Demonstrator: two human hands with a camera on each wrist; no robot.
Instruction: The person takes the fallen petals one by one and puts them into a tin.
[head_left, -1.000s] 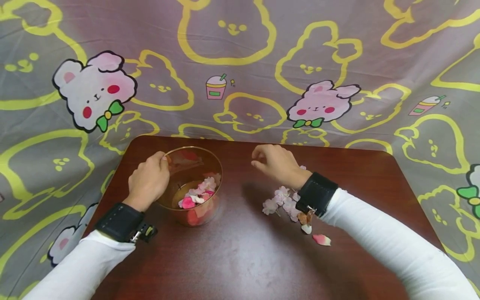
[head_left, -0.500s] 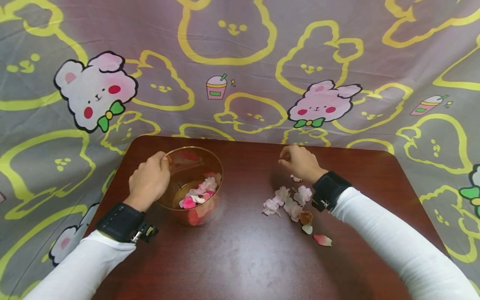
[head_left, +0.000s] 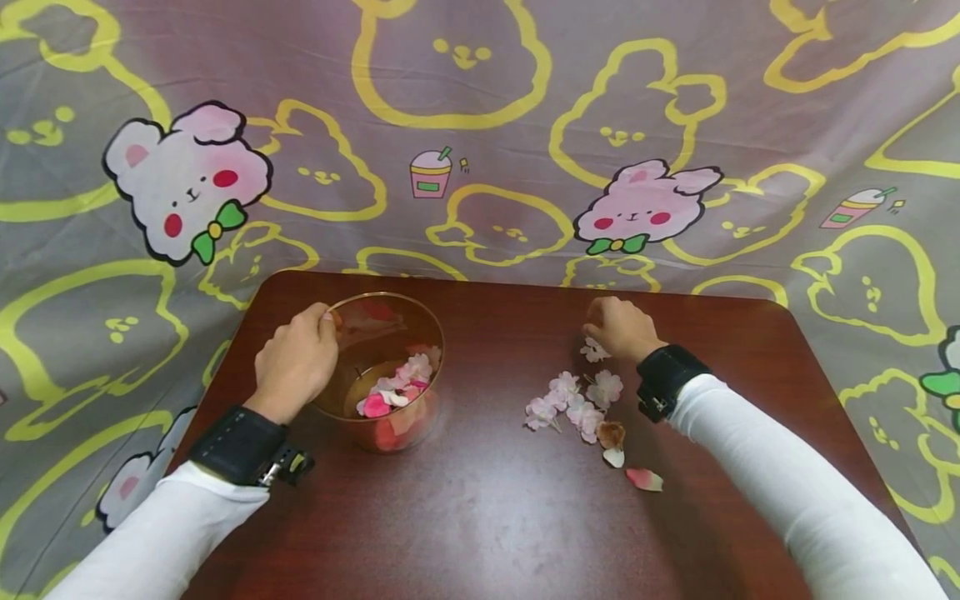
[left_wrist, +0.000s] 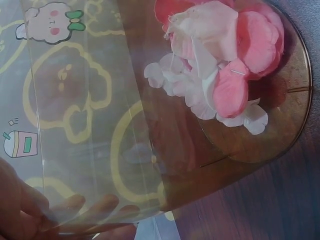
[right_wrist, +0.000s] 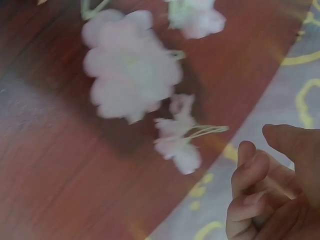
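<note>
In the head view, my left hand (head_left: 296, 362) grips the rim of a see-through amber bin (head_left: 367, 337), tilted at the table's left. Pink and white artificial flowers and petals (left_wrist: 200, 55) lie inside it, clear in the left wrist view. My right hand (head_left: 622, 327) is over the far right of the table, fingers loosely bent and holding nothing. Just beside its fingertips lies a small pale pink blossom (right_wrist: 177, 140), whose thin stem points towards the thumb and index finger. A larger blossom (right_wrist: 132, 65) lies close by.
Nearer than the right hand, several pale blossoms (head_left: 570, 400) lie clustered on the brown table (head_left: 450, 517). A brown petal (head_left: 611, 435), a white petal (head_left: 614, 457) and a pink-and-white petal (head_left: 644, 479) trail towards the front. A printed cloth (head_left: 487, 150) hangs behind the table.
My right hand has moved right, from beside the bin to the small far blossom, uncovering the blossoms it hid. My left hand and the bin have stayed put.
</note>
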